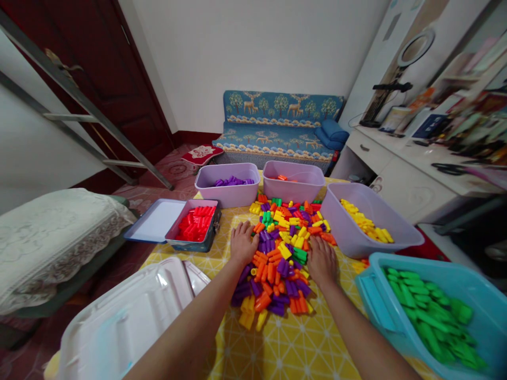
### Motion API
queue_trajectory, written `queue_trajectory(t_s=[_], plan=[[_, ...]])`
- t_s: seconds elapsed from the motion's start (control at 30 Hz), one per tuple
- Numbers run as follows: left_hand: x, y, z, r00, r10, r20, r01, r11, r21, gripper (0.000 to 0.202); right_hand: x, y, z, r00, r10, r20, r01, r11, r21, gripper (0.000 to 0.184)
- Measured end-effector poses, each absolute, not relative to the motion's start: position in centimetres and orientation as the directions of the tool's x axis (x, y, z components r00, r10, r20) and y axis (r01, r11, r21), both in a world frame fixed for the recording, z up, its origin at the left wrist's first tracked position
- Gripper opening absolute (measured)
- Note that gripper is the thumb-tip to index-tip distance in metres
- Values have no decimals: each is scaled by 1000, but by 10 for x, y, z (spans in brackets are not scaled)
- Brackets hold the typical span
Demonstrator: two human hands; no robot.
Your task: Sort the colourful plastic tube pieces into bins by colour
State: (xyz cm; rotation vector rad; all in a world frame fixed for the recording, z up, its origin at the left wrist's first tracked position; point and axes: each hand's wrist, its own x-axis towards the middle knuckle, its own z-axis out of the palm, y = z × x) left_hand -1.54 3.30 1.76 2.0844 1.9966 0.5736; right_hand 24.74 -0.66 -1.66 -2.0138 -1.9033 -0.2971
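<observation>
A heap of small plastic toy building pieces (273, 258) in orange, yellow, purple, green and red is spread over the yellow patterned tablecloth (277, 348). My left hand (243, 244) rests at the heap's left edge, fingers stretched forward and apart, touching the nearest pieces. On the opposite edge lies my right hand (322, 260), also with its fingers extended; its fingertips meet the pieces and partly hide them. Neither palm shows a piece gripped in it. Around the heap stand a bin of purple pieces (233, 181), a bin of yellow pieces (366, 221) and a teal bin (380, 301) with green pieces (431, 311).
A lilac bin (295, 189) with a few orange pieces is at the back. To the left, an open hinged box (212, 240) holds red pieces (196, 224). A white lid (130, 322) lies at the front left. Beyond are a blue sofa (273, 134) and a ladder (95, 113).
</observation>
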Motion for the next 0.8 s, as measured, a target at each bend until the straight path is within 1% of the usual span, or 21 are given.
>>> queue_trajectory(t_s=[0.4,0.67,0.8], plan=[[-16,34,15,15,989,146,912,-73,404,44,249,-6,-20,53,911,410,998,-35,-51,43],[-17,34,12,15,987,163,914,-79,399,43,249,-6,-21,50,901,430,999,-40,-33,43],[-17,34,12,15,986,166,913,-81,400,43,249,-6,-20,49,906,419,999,-40,-30,43]])
